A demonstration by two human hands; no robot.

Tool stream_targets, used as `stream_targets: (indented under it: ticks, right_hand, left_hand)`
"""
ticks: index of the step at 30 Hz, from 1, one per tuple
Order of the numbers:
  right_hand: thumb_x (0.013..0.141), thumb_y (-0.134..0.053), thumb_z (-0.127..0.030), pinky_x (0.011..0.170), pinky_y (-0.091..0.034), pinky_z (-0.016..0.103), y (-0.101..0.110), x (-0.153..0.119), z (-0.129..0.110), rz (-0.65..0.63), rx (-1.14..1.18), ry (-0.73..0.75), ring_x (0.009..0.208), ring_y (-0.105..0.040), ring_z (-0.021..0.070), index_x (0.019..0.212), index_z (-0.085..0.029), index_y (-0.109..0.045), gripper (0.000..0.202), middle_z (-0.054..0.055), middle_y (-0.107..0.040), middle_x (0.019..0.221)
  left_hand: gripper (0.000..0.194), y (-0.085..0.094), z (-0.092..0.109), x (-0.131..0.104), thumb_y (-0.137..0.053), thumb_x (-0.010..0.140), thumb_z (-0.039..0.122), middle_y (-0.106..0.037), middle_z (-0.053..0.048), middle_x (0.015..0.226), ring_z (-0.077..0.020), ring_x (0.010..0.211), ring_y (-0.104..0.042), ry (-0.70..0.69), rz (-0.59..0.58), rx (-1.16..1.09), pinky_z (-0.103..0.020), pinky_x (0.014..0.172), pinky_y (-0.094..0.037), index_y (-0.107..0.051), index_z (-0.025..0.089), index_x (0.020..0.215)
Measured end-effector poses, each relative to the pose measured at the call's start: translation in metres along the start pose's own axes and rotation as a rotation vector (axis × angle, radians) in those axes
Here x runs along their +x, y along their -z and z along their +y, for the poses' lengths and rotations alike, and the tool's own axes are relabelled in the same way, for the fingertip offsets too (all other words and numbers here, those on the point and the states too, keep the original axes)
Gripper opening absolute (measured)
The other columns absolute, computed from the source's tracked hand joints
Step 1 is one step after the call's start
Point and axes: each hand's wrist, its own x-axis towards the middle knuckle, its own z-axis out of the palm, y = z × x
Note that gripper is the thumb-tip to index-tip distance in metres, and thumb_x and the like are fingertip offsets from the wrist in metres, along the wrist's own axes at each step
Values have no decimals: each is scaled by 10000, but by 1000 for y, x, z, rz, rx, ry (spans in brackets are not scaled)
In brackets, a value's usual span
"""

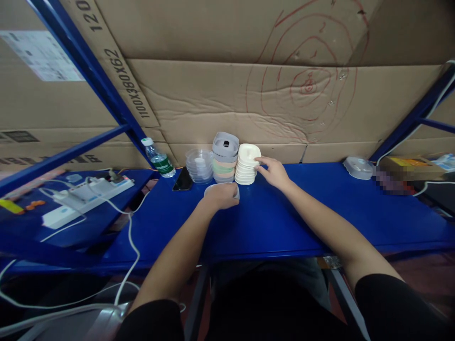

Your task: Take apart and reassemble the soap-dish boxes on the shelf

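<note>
My left hand (224,195) is closed on the rim of a pale, shallow bowl (210,188), mostly covered by the fingers, just above the blue table. With thumb and fingers, my right hand (274,172) pinches the right edge of a cream square lid (250,151) at the top of a stack of such lids (245,176). Left of that stack rises a pile of grey, peach and green square pieces (224,166), its top grey one with a dark slot. Nested clear plastic bowls (199,166) stand farther left.
A dark phone (182,180) and a water bottle (160,160) are left of the bowls. White power strips (88,199) with cables lie at far left. A clear container (358,167) sits far right, near a box (408,166). Cardboard (213,94) walls the back.
</note>
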Motion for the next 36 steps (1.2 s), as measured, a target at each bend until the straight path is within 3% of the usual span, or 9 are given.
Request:
stream_targets:
  ticks: [5, 8, 15, 19, 22, 25, 29, 32, 36]
  right_hand:
    - [953, -669, -363, 1064, -533, 530, 1, 1, 1, 44, -20, 9, 1187, -702, 314, 1159, -276, -758, 241, 57, -773, 1232]
    - [949, -673, -371, 1102, -508, 539, 7, 0, 2, 113, 17, 0, 1264, -664, 313, 1125, -289, -751, 209, 57, -755, 1273]
    - [894, -723, -479, 1202, -279, 737, 45, -38, 14, 261, -144, 22, 1579, -242, 423, 953, -288, -748, 201, -2, -371, 1679]
    - [850, -770, -425, 1208, -223, 761, 55, -69, 9, 164, -208, 24, 1573, -217, 465, 876, -279, -743, 150, -14, -390, 1660]
    - [788, -825, -385, 1212, -186, 773, 41, -80, -3, 3, -169, 30, 1540, -295, 470, 749, -258, -714, 173, 28, -524, 1568]
    - [725, -888, -406, 1167, -314, 758, 18, -84, -18, -232, -99, 49, 1445, -467, 454, 664, -240, -672, 279, 76, -638, 1450]
    - [733, -886, -536, 1153, -418, 660, 6, -86, -31, -412, 26, 81, 1437, -503, 420, 939, -225, -768, 391, 160, -594, 1502]
    - [816, -828, -521, 1180, -415, 598, 19, -83, -27, -328, 75, 118, 1469, -477, 376, 1131, -241, -770, 426, 148, -559, 1541]
    - [864, -790, -474, 1153, -436, 601, 39, -77, -1, -193, 54, 96, 1392, -553, 351, 1159, -247, -763, 374, 132, -628, 1459]
  left_hand:
    - [248, 1, 3, 0, -595, 807, 373, -749, -122, 1061, -292, 935, -713, -17, 5, 1, -361, 764, -506, -637, 206, 986]
    - [246, 3, 4, -1, -601, 831, 381, -751, -115, 1081, -291, 960, -714, -6, 0, 9, -351, 765, -507, -637, 205, 1000]
    - [455, 13, 13, -5, -631, 885, 611, -747, -88, 1095, -272, 996, -701, -1, 114, -110, -337, 771, -487, -663, 207, 1091]
    - [440, 15, 22, -5, -616, 917, 585, -744, -49, 1055, -236, 947, -696, -39, 160, -165, -314, 741, -466, -660, 207, 1139]
    - [417, 11, 25, -2, -622, 928, 554, -744, -39, 1055, -232, 968, -690, -76, 154, -182, -310, 771, -470, -661, 210, 1161]
    - [410, 3, 25, 2, -625, 938, 516, -739, -47, 1066, -231, 982, -686, -110, 140, -180, -317, 818, -482, -658, 201, 1199]
    - [378, -4, 23, 5, -628, 937, 464, -728, -53, 1083, -227, 995, -680, -123, 149, -157, -316, 819, -492, -664, 201, 1206]
    - [383, -3, 24, 5, -625, 935, 489, -734, -47, 1077, -231, 994, -685, -114, 163, -164, -320, 807, -496, -676, 213, 1194]
    - [357, 5, 16, 3, -647, 913, 523, -768, -31, 1019, -238, 971, -703, -30, 294, -218, -325, 794, -498, -723, 238, 1115]
